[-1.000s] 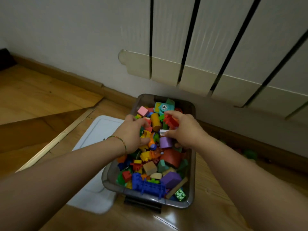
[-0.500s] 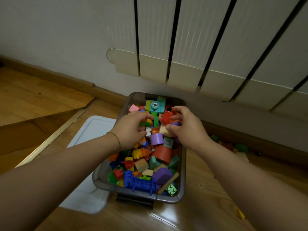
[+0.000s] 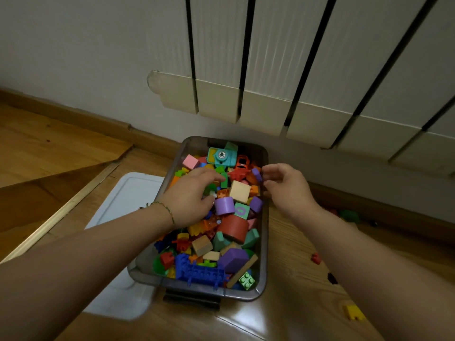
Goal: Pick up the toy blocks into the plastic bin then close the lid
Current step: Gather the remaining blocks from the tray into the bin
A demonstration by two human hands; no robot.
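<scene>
A grey see-through plastic bin [image 3: 264, 242] stands on the wood floor below a radiator, heaped with colourful toy blocks [image 3: 227, 230]. My left hand [image 3: 190, 195] lies palm-down on the pile at the bin's left side, fingers spread over the blocks. My right hand [image 3: 285, 187] hovers over the bin's right rim with loosely curled fingers and holds nothing. The white lid [image 3: 123, 217] lies flat on the floor, partly under the bin's left side. Loose blocks remain on the floor to the right: a red block [image 3: 316, 258], a yellow block [image 3: 353, 312] and a green block [image 3: 349, 215].
A white radiator [image 3: 295, 70] hangs on the wall just behind the bin. A wooden skirting board [image 3: 73, 114] runs along the wall. A raised wooden platform edge [image 3: 61, 212] slants at the left.
My right hand has let go of the blocks and drawn back to the bin's right rim. My left hand stays on the pile. The view shifted slightly to the right.
</scene>
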